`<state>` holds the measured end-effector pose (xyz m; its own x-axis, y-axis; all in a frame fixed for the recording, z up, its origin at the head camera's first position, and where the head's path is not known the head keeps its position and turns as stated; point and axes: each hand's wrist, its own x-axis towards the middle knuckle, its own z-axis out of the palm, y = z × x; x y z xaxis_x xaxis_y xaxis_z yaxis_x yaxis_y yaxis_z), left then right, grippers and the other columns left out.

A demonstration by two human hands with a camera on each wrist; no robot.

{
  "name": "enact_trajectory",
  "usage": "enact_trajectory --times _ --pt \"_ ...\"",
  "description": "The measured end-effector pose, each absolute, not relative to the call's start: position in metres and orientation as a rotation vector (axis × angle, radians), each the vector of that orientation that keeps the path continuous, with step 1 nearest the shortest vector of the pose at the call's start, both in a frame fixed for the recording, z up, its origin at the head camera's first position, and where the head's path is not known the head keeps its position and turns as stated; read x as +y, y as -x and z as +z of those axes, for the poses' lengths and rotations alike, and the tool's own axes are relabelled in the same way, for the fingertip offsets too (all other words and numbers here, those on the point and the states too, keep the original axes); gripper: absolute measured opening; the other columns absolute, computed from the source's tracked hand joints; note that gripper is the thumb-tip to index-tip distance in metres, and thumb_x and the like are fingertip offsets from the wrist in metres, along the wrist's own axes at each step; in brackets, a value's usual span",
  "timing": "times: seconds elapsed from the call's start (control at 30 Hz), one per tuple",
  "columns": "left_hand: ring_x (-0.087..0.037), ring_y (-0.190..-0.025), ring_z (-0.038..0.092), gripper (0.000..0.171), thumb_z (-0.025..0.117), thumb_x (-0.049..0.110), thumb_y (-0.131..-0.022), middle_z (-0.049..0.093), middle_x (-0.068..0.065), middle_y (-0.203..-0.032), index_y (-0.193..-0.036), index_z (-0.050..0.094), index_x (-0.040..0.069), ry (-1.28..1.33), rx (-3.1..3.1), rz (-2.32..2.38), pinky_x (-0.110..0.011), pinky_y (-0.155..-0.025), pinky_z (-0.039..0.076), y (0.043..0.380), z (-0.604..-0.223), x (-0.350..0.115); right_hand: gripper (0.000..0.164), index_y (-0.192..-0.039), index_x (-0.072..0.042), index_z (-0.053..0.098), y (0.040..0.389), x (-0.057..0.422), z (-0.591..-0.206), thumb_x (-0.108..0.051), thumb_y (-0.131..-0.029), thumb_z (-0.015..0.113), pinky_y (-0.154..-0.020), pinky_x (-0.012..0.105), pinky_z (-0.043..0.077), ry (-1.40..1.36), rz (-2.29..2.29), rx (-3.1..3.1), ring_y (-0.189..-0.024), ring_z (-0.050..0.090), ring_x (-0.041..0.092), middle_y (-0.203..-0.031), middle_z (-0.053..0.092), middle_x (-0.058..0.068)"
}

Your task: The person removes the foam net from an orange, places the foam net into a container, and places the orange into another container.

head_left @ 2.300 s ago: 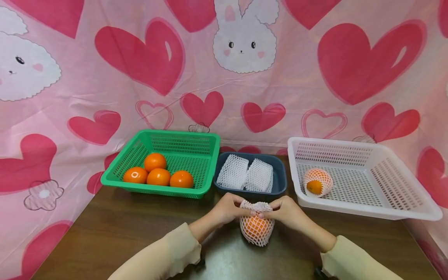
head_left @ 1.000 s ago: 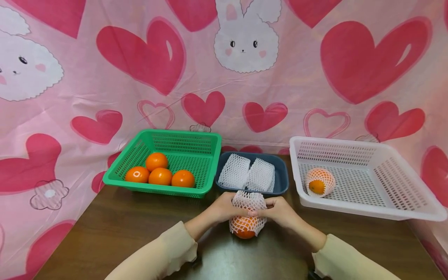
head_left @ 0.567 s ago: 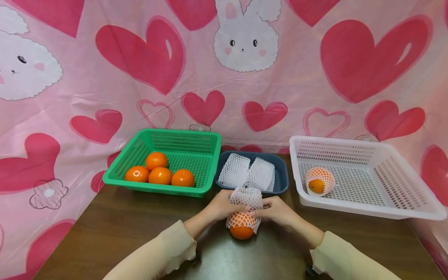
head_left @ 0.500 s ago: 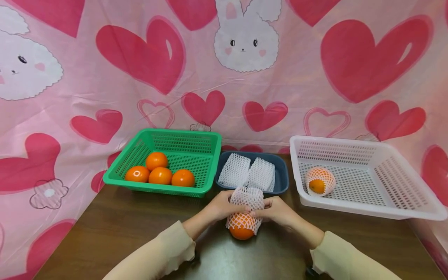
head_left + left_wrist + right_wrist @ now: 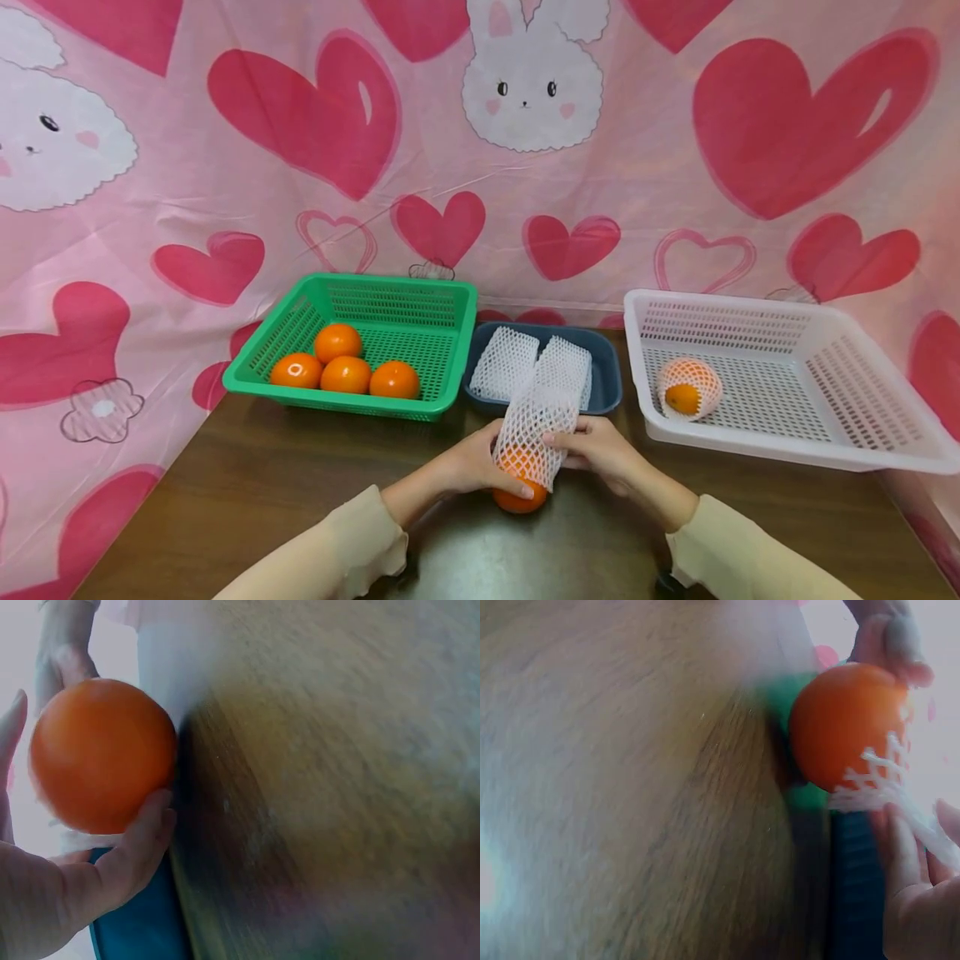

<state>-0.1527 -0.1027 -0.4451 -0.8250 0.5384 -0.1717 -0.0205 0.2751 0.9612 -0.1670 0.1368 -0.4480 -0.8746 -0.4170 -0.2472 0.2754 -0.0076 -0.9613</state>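
An orange [image 5: 517, 498] is held just above the table's middle, its near end bare and its far part inside a white foam net sleeve [image 5: 542, 417]. The sleeve stretches away from me, over the edge of the blue tray. My left hand [image 5: 474, 463] grips the orange from the left, thumb across its bare end; the left wrist view shows the bare orange [image 5: 103, 756] against the thumb. On the right side, my right hand [image 5: 603, 454] pinches the net sleeve between thumb and fingers. In the right wrist view the sleeve's edge [image 5: 870, 787] covers only part of the orange.
At the back left, a green basket [image 5: 330, 402] holds several bare oranges [image 5: 345, 375]. A dark blue tray [image 5: 607, 392] with folded net sleeves [image 5: 504, 367] stands in the centre. A white basket [image 5: 750, 442] at the right contains one netted orange [image 5: 690, 387].
The net sleeve, bunched around the orange earlier, is now drawn out longer toward the tray. My left thumb has shifted down onto the orange's bare end, while the right hand stays on the sleeve.
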Motion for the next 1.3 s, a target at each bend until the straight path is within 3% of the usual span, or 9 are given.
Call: enact_trajectory --times 0.23,0.5,0.8,0.93,1.03,1.2,1.3 --pt "-0.019 -0.103 0.059 0.075 0.089 0.011 -0.078 0.063 -0.005 -0.121 -0.142 0.051 0.003 -0.467 2.121 1.501 -0.035 -0.094 0.05 0.152 -0.442 -0.102 0.035 -0.127 0.01 0.056 0.171 0.137 -0.435 -0.012 -0.101 0.064 -0.086 0.034 0.058 0.084 -2.072 1.743 -0.093 0.071 0.015 -0.105 0.073 0.004" --pt "-0.017 -0.097 0.058 0.045 0.086 0.013 -0.082 0.068 -0.002 -0.111 -0.124 0.07 0.006 -0.458 2.165 1.396 -0.032 -0.087 0.051 0.151 -0.44 -0.104 0.046 -0.141 0.013 0.043 0.193 0.131 -0.423 -0.011 -0.104 0.059 -0.086 0.03 0.058 -0.05 -2.243 1.782 -0.09 0.071 0.012 -0.103 0.071 0.0" --pt "-0.019 -0.098 0.057 0.04 0.083 0.014 -0.086 0.067 -0.002 -0.111 -0.123 0.07 0.008 -0.42 2.14 1.391 -0.032 -0.087 0.051 0.152 -0.438 -0.105 0.053 -0.149 0.005 0.037 0.221 0.13 -0.418 -0.02 -0.107 0.056 -0.093 0.031 0.053 -0.239 -2.347 1.691 -0.089 0.07 0.009 -0.101 0.068 -0.004" --pt "-0.02 -0.098 0.057 0.041 0.083 0.015 -0.086 0.067 -0.001 -0.111 -0.124 0.07 0.008 -0.418 2.13 1.389 -0.033 -0.086 0.051 0.153 -0.44 -0.105 0.051 -0.145 0.006 0.032 0.225 0.131 -0.417 -0.021 -0.108 0.053 -0.093 0.032 0.053 -0.189 -2.288 1.639 -0.094 0.071 0.015 -0.116 0.062 0.008" --pt "-0.021 -0.099 0.057 0.041 0.083 0.017 -0.086 0.067 -0.001 -0.11 -0.124 0.07 0.008 -0.41 2.122 1.385 -0.033 -0.086 0.051 0.154 -0.441 -0.105 0.053 -0.148 0.006 0.024 0.225 0.133 -0.416 -0.018 -0.109 0.05 -0.093 0.031 0.054 -0.158 -2.225 1.602 -0.097 0.07 0.019 -0.131 0.049 0.019" --pt "-0.022 -0.099 0.056 0.039 0.083 0.017 -0.086 0.066 -0.001 -0.11 -0.123 0.07 0.01 -0.393 2.124 1.382 -0.036 -0.087 0.051 0.153 -0.441 -0.104 0.061 -0.157 0.005 0.011 0.22 0.138 -0.412 -0.012 -0.109 0.046 -0.096 0.032 0.052 -0.204 -2.204 1.501 -0.1 0.069 0.022 -0.145 0.036 0.024" --pt "-0.023 -0.099 0.056 0.038 0.083 0.016 -0.087 0.066 -0.002 -0.11 -0.122 0.071 0.01 -0.382 2.124 1.383 -0.038 -0.089 0.051 0.153 -0.44 -0.104 0.072 -0.162 -0.001 -0.003 0.213 0.142 -0.407 -0.011 -0.11 0.045 -0.099 0.033 0.049 -0.253 -2.229 1.435 -0.112 0.065 0.028 -0.158 0.024 0.025"
